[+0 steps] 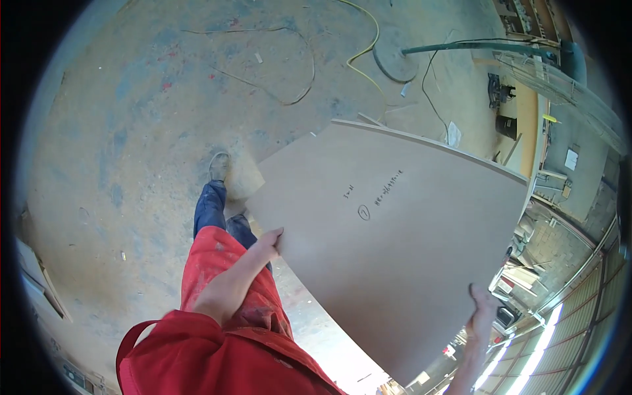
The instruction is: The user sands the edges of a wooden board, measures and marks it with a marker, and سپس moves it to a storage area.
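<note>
Floor: a dusty grey concrete workshop floor (131,131) with blue and red paint stains, filling the upper left of the view.
Board: a large flat brown fibreboard panel (408,250) with some handwriting near its middle, held off the floor and tilted, reaching from the centre of the view to the lower right.
Clothing: a red paint-spattered shirt (224,329) at the lower edge, blue jeans (214,210) below it and a pale dusty shoe (219,166) planted on the concrete.
Cables: a yellow cable (364,52) and a thin dark cable (276,92) lie loose on the floor beyond the board, well apart from it.
Disc: a round grey disc base (394,56) carrying a green pole, near the yellow cable.
Left hand (268,245): fingers curled over the board's left edge, clamped on it.
Right hand (482,309): open palm pressed flat against the board's lower right edge, fingers pointing up.
</note>
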